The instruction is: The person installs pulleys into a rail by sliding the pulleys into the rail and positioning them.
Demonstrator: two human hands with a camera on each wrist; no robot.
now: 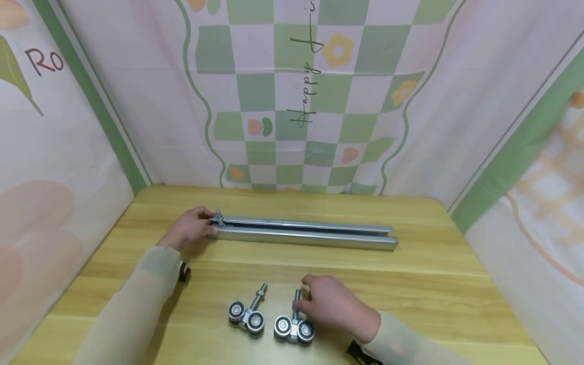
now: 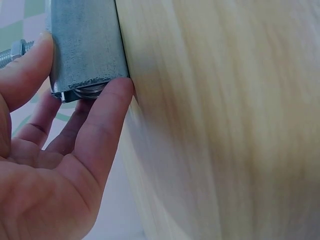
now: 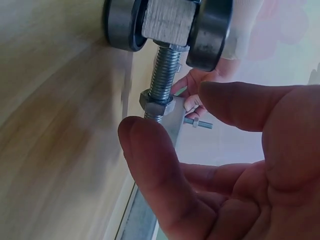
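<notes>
Backdrop: printed cloth [image 1: 255, 91] with green and white checks, flowers and handwriting stands behind the table [image 1: 401, 284], and I see more printed panels at both sides.
Tabletop: yellowish wood grain.
Rail: the metal channel [image 1: 301, 236] lies crosswise on the far part of the table, its slot facing up.
Bolt in the rail: from my head feed, a bolt [image 1: 218, 217] stands up at the channel's left end; the left wrist feed shows a round metal edge just inside the end.
Left hand: I have the left hand [image 1: 189, 228] holding that end, thumb on one face near the bolt, a fingertip at the opposite corner.
Rollers: nearer me, the left roller [image 1: 248, 318] and the right roller [image 1: 294, 332] lie side by side, a bit apart, threaded stems pointing toward the channel.
Right hand: my right hand [image 1: 337, 306] is at the right roller's stem, thumb and forefinger spread with a gap between; whether the forefinger touches it, I cannot tell.
Sleeves: pale [image 1: 137, 299].
</notes>
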